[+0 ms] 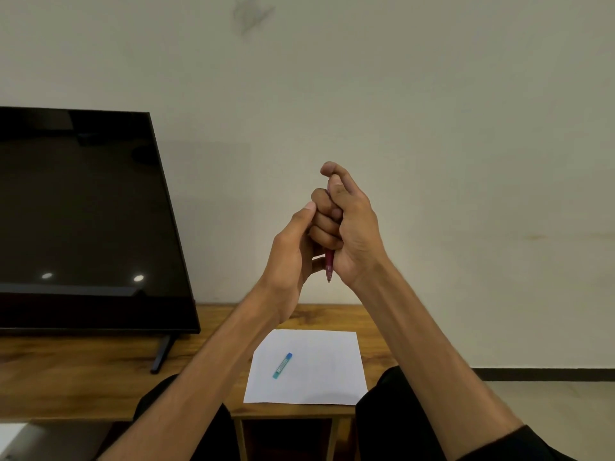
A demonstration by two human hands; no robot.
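The red pen (329, 266) stands upright, tip down, clamped in the right hand's (354, 234) grip; the left hand (291, 251) curls just beside it, its own grip unclear.

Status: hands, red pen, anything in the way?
Right hand grips slim red pen, tip down, above white paper sheet. Left hand cupped alongside, grip unclear. Small blue-teal tube lies on sheet.

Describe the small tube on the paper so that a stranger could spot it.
Find the wooden table with the black screen; a white sheet lies on it. On that sheet lies a short tube, teal with a blue cap, unlike the red pen held above.
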